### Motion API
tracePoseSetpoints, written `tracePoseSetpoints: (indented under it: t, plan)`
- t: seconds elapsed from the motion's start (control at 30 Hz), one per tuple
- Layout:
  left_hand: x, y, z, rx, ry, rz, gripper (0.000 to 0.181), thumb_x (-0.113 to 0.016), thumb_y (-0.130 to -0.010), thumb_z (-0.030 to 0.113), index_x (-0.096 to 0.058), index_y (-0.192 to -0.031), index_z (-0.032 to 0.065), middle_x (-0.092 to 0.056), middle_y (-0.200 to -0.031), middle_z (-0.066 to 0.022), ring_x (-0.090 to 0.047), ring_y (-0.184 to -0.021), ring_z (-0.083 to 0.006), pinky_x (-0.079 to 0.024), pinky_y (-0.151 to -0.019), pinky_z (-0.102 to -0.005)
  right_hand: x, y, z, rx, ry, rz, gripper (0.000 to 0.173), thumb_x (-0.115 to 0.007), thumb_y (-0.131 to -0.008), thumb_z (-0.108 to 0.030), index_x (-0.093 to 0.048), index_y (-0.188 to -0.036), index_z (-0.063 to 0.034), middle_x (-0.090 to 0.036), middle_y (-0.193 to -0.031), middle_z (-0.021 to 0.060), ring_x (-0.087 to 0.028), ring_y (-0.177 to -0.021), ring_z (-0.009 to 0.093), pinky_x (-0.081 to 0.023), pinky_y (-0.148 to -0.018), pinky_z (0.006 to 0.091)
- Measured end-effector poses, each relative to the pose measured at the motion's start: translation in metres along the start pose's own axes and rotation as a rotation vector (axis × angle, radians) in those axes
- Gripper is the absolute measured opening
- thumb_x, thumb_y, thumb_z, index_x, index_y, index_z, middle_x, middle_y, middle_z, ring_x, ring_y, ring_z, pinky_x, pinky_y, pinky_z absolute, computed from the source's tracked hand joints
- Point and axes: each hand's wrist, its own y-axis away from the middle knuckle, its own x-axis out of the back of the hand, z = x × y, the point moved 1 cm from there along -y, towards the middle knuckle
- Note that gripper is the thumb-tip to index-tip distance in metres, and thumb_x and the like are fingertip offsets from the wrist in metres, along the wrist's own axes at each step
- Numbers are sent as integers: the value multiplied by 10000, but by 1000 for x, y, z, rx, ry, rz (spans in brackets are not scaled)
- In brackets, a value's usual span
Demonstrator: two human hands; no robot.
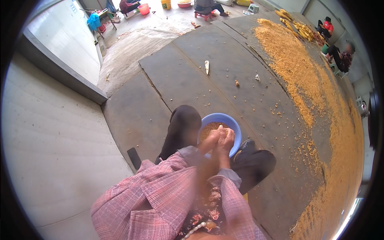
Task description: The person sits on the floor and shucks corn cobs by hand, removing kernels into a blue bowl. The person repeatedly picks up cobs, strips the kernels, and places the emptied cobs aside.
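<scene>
A blue plastic basin [237, 127] stands on the floor between my knees. Reddish-brown and yellow grains, seemingly corn kernels [207, 131], lie inside it. My left hand [211, 138] and my right hand [225, 140] are pressed together above the basin, fingers curled. A little yellow corn shows at the fingers of my right hand. What my left fingers enclose is hidden.
Loose corn kernels [288, 63] spread along the right side, with corn cobs [303, 30] heaped beyond. Two people sit by the right wall; others sit at the far end near a pink bucket [144, 9]. A pale wall [54, 144] rises at left. A dark flat object [134, 158] lies beside it.
</scene>
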Motion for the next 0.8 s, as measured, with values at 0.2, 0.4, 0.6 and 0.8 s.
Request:
tracePoseSetpoints:
  t: [0.2,0.4,0.6,0.8]
  plan:
    - [0,0,4,75,-242,12,755,-252,-970,641,-653,-1011,2,-631,-828,-274,-634,-801,-351,-481,-785,-439,2,-7,25,-257,-155,-4,406,-469,-1004,-369,-551,-865,4,-584,-807,191,-574,-749,363,-451,-684,440]
    - [-20,21,38,19,-456,45,858,-191,-950,689,-674,-995,-19,-657,-855,-279,-639,-909,-389,-457,-826,-467,7,-14,18,-350,-277,-6,446,-454,-1009,-405,-559,-870,5,-599,-761,193,-588,-711,346,-457,-651,426]
    - [-15,26,41,-42,-388,-19,876,-255,-923,731,-678,-981,-34,-669,-831,-215,-632,-867,-264,-478,-764,-427,-1,-9,17,-252,-140,1,458,-484,-993,-447,-569,-863,-17,-575,-678,116,-540,-637,215,-452,-612,370]
    - [-12,19,26,-59,-359,-15,770,-322,-965,635,-677,-919,-47,-636,-728,-137,-578,-774,-181,-474,-682,-405,-1,-8,13,-224,-107,49,405,-538,-972,-408,-583,-870,-19,-606,-685,149,-569,-622,266,-457,-598,395]
